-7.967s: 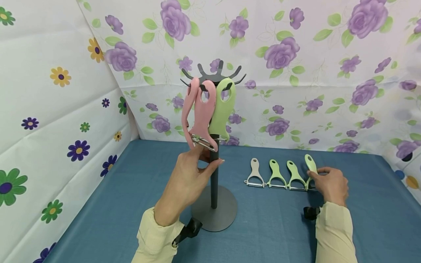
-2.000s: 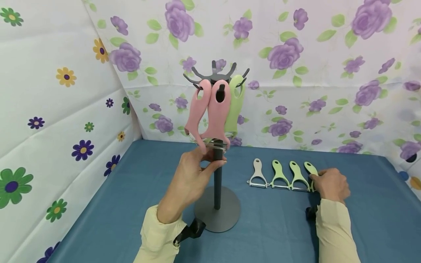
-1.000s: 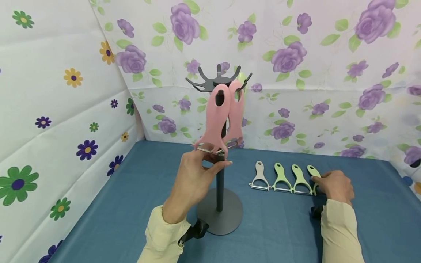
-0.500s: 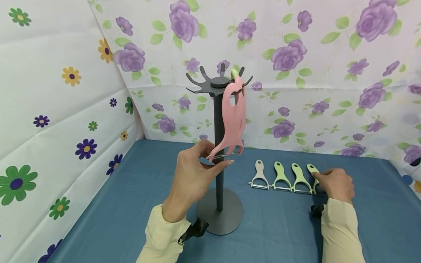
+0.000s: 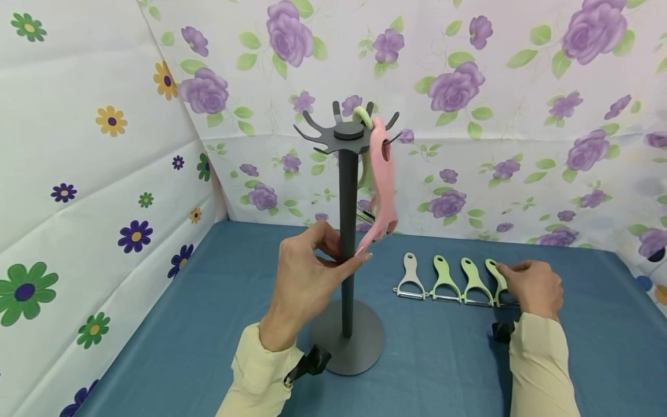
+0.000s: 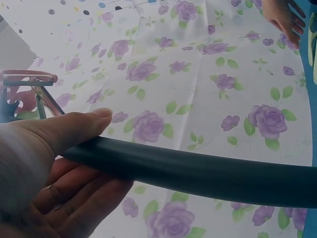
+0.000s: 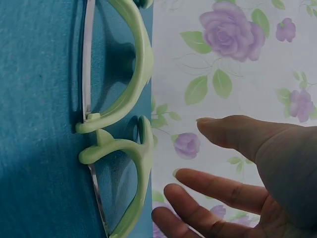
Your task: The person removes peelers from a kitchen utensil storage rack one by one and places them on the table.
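My left hand [image 5: 307, 284] grips the dark pole [image 5: 347, 202] of a rotating utensil rack between thumb and fingers, below its hooked top [image 5: 333, 136]. From hooks on the right side hang pink peelers [image 5: 383, 179], overlapping so one mostly hides the other, and a green peeler [image 5: 363, 116] partly behind them. In the left wrist view, the pole [image 6: 198, 171] runs between thumb and fingers. My right hand [image 5: 534, 289] is over the rightmost green peeler [image 5: 497, 278] on the table. The right wrist view shows its thumb and fingers spread, apart from that peeler [image 7: 141, 173].
Left of that peeler, two green peelers [image 5: 442, 278] [image 5: 471, 278] and a pale grey one [image 5: 410, 275] lie in a row on the blue cloth [image 5: 427, 359]. The rack's round base [image 5: 359, 347] stands left of them. Flowered sheets [image 5: 469, 185] enclose the back and left.
The rack's top has turned, carrying the hanging peelers from the front to the right and back. My right hand has let go of the rightmost green peeler, which now lies in the row.
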Demonstrator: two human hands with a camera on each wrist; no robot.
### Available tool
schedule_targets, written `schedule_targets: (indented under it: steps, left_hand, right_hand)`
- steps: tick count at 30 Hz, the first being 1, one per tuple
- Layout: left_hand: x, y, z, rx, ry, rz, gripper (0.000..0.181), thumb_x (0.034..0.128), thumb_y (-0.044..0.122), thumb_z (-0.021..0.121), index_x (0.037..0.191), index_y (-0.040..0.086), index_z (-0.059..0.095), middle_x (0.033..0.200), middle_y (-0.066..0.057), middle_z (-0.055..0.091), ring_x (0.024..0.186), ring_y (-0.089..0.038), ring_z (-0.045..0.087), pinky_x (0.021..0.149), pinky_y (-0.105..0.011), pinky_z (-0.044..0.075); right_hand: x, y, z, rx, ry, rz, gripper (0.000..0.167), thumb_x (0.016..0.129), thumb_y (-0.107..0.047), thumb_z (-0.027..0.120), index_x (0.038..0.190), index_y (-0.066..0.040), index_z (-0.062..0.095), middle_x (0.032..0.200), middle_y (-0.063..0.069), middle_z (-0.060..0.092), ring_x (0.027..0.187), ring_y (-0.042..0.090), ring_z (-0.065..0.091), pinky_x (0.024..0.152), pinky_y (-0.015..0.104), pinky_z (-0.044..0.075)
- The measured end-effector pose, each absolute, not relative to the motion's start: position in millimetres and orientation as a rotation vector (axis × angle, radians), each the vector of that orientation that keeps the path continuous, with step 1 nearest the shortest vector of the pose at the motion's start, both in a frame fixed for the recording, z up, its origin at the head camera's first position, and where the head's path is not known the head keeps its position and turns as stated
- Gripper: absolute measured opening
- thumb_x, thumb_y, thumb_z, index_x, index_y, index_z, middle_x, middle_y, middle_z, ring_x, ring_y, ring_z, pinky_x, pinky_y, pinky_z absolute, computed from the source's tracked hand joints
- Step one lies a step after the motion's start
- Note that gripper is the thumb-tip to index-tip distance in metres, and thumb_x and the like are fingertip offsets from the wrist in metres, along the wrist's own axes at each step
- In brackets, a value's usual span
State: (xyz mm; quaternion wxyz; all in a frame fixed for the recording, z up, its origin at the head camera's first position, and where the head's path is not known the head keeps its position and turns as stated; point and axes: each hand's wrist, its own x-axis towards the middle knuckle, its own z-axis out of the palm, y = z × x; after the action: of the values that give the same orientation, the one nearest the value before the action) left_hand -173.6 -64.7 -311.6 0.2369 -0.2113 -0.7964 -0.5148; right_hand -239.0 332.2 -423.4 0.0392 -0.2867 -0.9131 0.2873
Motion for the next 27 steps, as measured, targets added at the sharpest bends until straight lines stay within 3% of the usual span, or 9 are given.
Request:
schedule_targets:
  steps: [10, 27]
  left_hand:
    - [-173.5, -67.6, -311.1, -0.622, -2.209, -1.399, 0.028, 0.0800, 0.016, 0.089, 0.086, 0.012, 0.062, 0.074, 0.002, 0.067, 0.066, -0.004, 0.068, 0.058, -0.023, 0.060]
    - [-167.4, -74.1, -300.6, -0.686, -2.361, -1.436, 0.017, 0.0918, 0.017, 0.078, 0.107, 0.015, 0.073, 0.091, 0.001, 0.074, 0.086, -0.007, 0.071, 0.070, -0.020, 0.062]
  right_hand:
    - [-239.5, 328.9, -422.4, -0.827, -2.775, 0.910, 0.059, 0.101, -0.048, 0.058, 0.127, 0.004, 0.065, 0.128, 0.033, 0.062, 0.096, 0.047, 0.063, 0.064, 0.049, 0.052]
    - [-240.4, 325.5, -418.9, -0.643, -2.802, 0.897, 0.063, 0.102, -0.051, 0.056, 0.133, 0.004, 0.063, 0.132, 0.034, 0.061, 0.113, 0.051, 0.058, 0.078, 0.057, 0.054]
